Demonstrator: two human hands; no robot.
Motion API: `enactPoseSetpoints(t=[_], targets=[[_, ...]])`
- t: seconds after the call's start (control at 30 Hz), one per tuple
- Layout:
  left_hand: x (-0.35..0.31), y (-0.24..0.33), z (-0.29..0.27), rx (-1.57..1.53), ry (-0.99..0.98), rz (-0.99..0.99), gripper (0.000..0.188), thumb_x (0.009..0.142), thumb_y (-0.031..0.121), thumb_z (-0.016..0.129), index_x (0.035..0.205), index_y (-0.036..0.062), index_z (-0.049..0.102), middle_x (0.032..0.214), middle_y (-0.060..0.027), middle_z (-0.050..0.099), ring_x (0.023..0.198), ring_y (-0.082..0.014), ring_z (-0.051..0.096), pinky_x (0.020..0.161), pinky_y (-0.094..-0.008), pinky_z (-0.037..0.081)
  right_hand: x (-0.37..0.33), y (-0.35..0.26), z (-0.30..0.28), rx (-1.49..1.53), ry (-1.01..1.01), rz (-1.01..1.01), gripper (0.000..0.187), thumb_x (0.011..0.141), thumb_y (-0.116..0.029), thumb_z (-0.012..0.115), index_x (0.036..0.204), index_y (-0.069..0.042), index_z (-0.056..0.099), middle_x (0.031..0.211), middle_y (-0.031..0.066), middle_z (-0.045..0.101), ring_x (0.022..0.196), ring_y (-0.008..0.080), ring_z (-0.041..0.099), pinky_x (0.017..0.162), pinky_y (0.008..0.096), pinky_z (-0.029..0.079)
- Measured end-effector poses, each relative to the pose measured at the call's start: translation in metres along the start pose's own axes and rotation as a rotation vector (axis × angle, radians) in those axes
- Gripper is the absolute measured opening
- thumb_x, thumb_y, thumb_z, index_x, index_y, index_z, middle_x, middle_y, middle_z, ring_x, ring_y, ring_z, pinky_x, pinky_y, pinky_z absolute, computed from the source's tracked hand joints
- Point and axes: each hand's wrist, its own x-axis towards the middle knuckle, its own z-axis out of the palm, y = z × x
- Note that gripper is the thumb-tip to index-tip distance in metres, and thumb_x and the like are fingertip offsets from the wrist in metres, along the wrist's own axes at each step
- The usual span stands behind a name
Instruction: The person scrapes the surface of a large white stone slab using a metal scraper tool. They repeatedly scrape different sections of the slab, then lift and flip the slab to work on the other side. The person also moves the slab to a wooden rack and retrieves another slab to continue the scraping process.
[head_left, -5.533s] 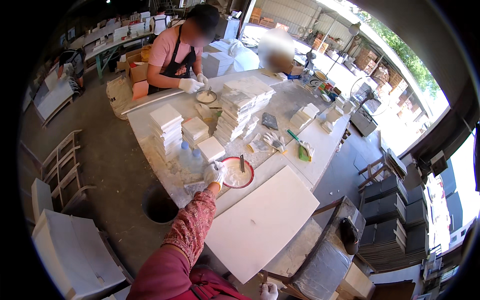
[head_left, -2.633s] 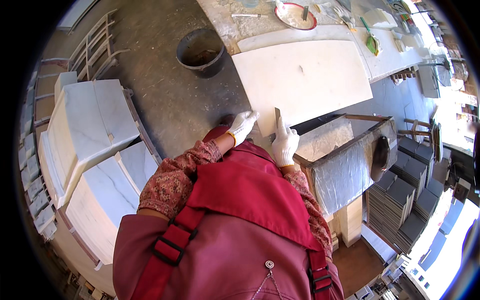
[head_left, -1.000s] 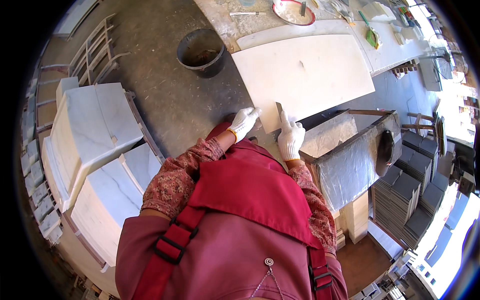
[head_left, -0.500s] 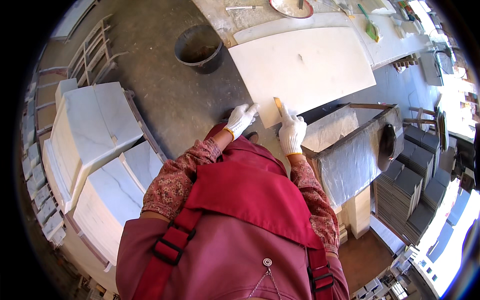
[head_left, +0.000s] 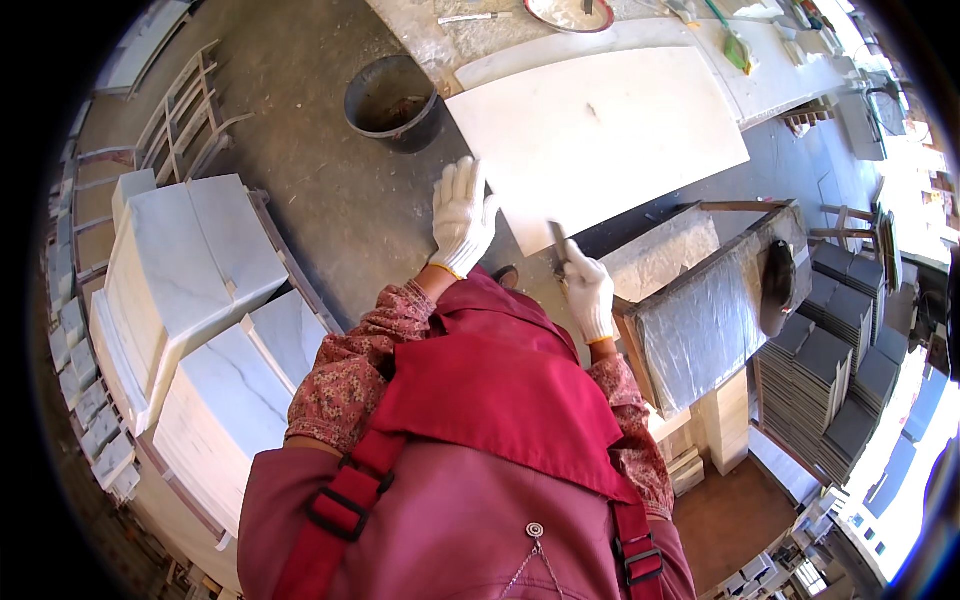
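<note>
A large white stone-like slab lies flat on the workbench, its near corner pointing towards me. My left hand, in a white knit glove, is open beside the slab's left edge. Its fingers are stretched out; whether they touch the edge I cannot tell. Gloved as well, my right hand is closed around a scraper with a short, flat blade. The blade points up and away from me, close to the slab's near edge. Its handle is hidden in the glove.
A black bucket stands on the floor left of the bench. White grey-veined slabs are stacked at left. A plastic-covered frame stands close on the right, with dark tile stacks beyond. A red-rimmed basin sits at the far end.
My left hand has left the slab's near corner, moved up and left, and opened out. My right hand, with the scraper, has drawn back slightly towards me.
</note>
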Motion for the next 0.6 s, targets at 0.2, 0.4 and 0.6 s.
enactPoseSetpoints(t=[0.2,0.4,0.6], targets=[[0.026,0.001,0.009,0.26,-0.281,0.381,0.061,0.099,0.046,0.047,0.147,0.0088,0.048,0.157,-0.013,0.038,0.147,-0.0362,0.029,0.121,-0.0548,0.016,-0.061,0.066,-0.042,0.384,0.281,0.577,0.041,0.099,-0.01,0.054,0.138,0.003,0.058,0.095,0.0008,0.064,0.075,0.0064,0.051,0.068,0.0228,0.045],[-0.06,0.062,0.046,-0.222,-0.493,0.843,0.061,0.099,0.052,0.048,0.144,0.012,0.051,0.15,-0.0093,0.049,0.14,-0.0307,0.044,0.122,-0.0536,0.021,-0.085,0.077,-0.035,0.529,0.355,0.683,0.04,0.1,-0.009,0.055,0.138,0.003,0.057,0.091,-0.0035,0.058,0.075,0.0045,0.046,0.065,0.0213,0.04],[-0.05,0.063,0.018,-0.76,-0.836,0.386,0.033,0.096,0.026,0.059,0.124,0.0102,0.067,0.118,-0.0121,0.07,0.106,-0.0293,0.067,0.09,-0.0385,0.054,-0.057,0.046,-0.016,0.215,0.332,0.291,0.04,0.097,-0.004,0.057,0.137,0.001,0.059,0.119,0.0148,0.071,0.104,0.0178,0.066,0.093,0.0307,0.05]])
